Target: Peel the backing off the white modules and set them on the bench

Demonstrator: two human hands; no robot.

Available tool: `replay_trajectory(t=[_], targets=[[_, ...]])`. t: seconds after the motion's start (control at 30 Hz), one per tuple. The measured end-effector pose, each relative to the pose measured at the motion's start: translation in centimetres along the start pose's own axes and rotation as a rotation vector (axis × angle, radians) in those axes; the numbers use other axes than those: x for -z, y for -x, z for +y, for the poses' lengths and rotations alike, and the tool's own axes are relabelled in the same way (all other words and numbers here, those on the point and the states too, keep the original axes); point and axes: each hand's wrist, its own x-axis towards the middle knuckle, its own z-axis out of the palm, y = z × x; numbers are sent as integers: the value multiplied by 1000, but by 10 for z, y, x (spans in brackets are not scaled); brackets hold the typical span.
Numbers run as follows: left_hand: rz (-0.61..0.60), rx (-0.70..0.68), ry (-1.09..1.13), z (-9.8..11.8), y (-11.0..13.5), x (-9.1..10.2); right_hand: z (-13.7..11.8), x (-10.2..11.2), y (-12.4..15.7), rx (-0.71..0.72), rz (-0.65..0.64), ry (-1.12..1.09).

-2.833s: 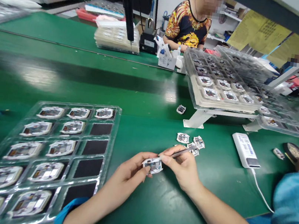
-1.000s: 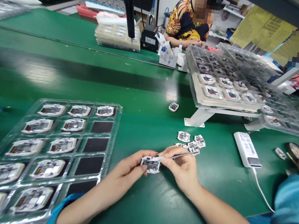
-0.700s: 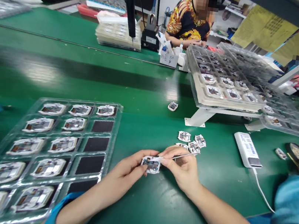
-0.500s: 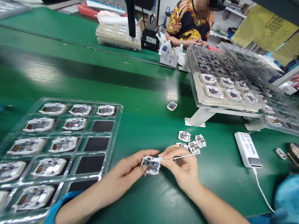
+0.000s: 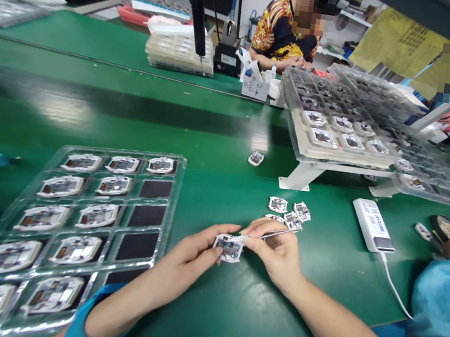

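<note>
The held module [image 5: 230, 248], a white-rimmed piece with exposed circuitry, sits between both hands above the desk [image 5: 269, 321]. Over the last moments the tweezers [image 5: 278, 233] have come to lie lower and flatter, their tips now over its far edge; whether they touch or pinch anything there is too small to tell. The module itself has hardly moved, which suggests fine work on this one piece is still in progress.

The left hand [image 5: 199, 252] has a closed grip on the module's left end, thumb on the upward face, fingers behind, forearm reaching in from the near left. The right hand [image 5: 276, 249], just right of the module, pinches the tweezers firmly between thumb and fingers, forearm angled in from the near right.

Beyond the module and slightly right, the loose modules [image 5: 293, 220] lie bunched, partly hidden by the right hand. Farther beyond it, the lone module [image 5: 256, 158] has slid leftward with no hand touching it. Left of the held module, the clear tray [image 5: 176, 195] shows the same filled pockets as before, so nothing seems to have been added.
</note>
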Motion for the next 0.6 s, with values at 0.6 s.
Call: replay_trajectory(t=[0.6], targets=[[-45, 28, -41, 4, 2, 0, -2, 2, -1, 4, -43, 59]])
